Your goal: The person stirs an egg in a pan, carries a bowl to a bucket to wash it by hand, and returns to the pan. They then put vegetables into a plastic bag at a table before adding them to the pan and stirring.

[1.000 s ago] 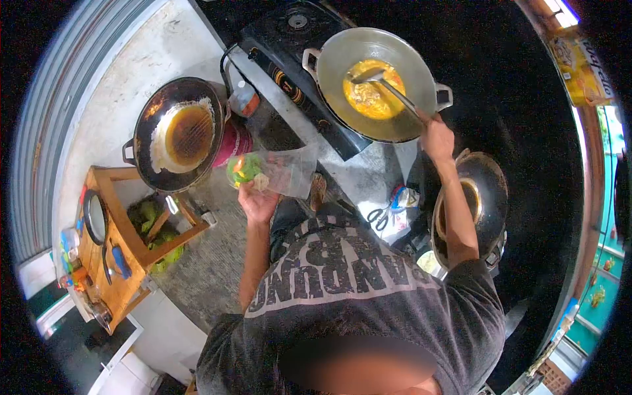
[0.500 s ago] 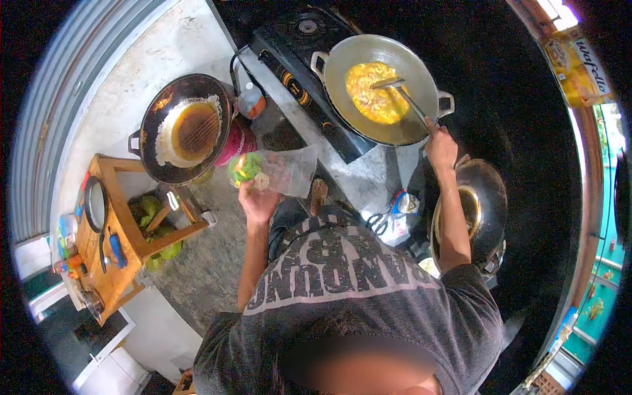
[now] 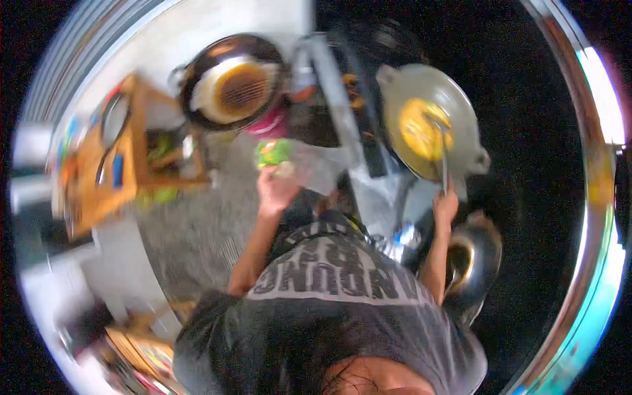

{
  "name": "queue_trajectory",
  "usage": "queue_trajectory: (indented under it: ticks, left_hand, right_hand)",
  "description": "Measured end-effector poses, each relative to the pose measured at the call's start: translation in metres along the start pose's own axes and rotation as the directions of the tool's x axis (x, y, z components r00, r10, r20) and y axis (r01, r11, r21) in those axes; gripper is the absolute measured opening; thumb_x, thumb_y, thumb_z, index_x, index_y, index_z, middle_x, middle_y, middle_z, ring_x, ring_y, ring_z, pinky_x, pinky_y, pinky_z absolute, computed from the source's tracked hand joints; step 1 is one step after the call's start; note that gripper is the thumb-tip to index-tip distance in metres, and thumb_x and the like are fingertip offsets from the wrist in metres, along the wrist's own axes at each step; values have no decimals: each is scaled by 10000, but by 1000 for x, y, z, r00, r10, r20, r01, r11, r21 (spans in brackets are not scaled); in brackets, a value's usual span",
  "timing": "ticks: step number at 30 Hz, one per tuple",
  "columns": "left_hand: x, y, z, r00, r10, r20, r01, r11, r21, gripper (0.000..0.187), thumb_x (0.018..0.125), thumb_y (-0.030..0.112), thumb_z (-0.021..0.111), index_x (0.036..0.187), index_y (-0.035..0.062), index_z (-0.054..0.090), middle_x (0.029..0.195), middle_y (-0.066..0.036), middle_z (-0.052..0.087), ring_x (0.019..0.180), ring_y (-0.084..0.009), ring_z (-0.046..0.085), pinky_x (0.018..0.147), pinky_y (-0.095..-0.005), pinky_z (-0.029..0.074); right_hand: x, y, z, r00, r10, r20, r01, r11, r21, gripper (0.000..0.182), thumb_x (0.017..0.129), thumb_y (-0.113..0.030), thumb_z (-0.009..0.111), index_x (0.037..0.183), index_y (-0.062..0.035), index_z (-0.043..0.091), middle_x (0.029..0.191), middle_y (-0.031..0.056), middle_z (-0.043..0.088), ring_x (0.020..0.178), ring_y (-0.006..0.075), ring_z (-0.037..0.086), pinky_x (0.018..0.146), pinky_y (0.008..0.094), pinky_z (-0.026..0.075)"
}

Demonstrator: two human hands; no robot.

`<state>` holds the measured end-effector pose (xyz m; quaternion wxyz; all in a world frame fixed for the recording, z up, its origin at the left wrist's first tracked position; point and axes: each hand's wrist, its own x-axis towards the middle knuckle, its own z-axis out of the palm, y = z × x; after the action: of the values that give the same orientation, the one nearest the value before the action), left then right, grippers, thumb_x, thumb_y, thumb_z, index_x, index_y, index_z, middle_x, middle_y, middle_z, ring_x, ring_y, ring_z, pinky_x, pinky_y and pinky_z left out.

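Observation:
My left hand (image 3: 278,191) is closed around a clear plastic bag (image 3: 322,161), with chopped green vegetables (image 3: 272,153) bunched at its left end. My right hand (image 3: 446,209) grips the handle of a metal spatula (image 3: 445,168). The spatula's blade rests in a yellow egg-like mixture (image 3: 415,128) at the bottom of a large grey wok (image 3: 462,108). That wok sits over a black gas stove (image 3: 362,112). Motion blur softens the details.
A dark wok (image 3: 204,66) with brown oil stands at upper left, above a pink container (image 3: 268,124). A wooden table (image 3: 135,171) holding a pan and small items is at left. Another dark wok (image 3: 486,263) lies at lower right, beside my right forearm.
The head view has turned, so the woks, stove and table appear shifted and blurred. Both hands keep their holds; the spatula's handle now looks more upright, its blade still in the mixture.

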<state>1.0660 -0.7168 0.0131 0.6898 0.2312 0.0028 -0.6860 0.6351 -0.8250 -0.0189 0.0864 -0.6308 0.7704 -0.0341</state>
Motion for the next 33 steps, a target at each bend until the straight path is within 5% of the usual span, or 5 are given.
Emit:
queue_trajectory:
  ticks: [11,14,17,22,33]
  left_hand:
    - [-76,19,-42,962,212,169,-111,878,-466,537,758,214,496,1265,50,434,1315,-165,447,1230,-368,409,1031,-528,283]
    - [-139,34,-70,927,347,141,-230,824,-518,537,755,228,506,1263,65,439,1332,-178,427,1246,-384,385,1044,-521,273]
    - [-216,49,-90,877,480,1,-409,747,-525,545,744,264,530,1246,65,453,1344,-205,406,1245,-391,379,1064,-490,265]
    - [-336,46,-160,780,615,-117,-587,652,-480,515,771,285,526,1234,66,467,1293,-182,463,1207,-346,435,1052,-476,295]
    - [-592,-48,-264,416,431,-801,-900,323,-294,895,722,594,610,1383,88,282,1419,-222,249,1301,-370,287,1019,-443,341]
  right_hand:
    - [13,15,43,952,-247,-181,254,967,17,821,681,-125,671,1382,-108,244,1102,283,542,929,463,550,733,531,430]
    - [-26,-78,-4,591,-547,-592,465,832,-304,732,693,-181,710,1318,-44,356,1116,251,543,962,440,545,750,506,445]
    - [-100,-218,-5,588,-728,-353,803,471,365,783,713,-243,759,1311,43,343,1316,222,406,1184,362,420,1010,437,328]
    - [-361,-379,-3,-253,-963,-95,674,-246,696,821,617,-227,810,1280,10,389,1340,195,387,1235,327,377,1021,397,317]
    - [-675,-401,58,-733,-658,173,433,-255,865,164,761,-42,667,889,-30,566,900,110,655,800,209,654,683,290,491]
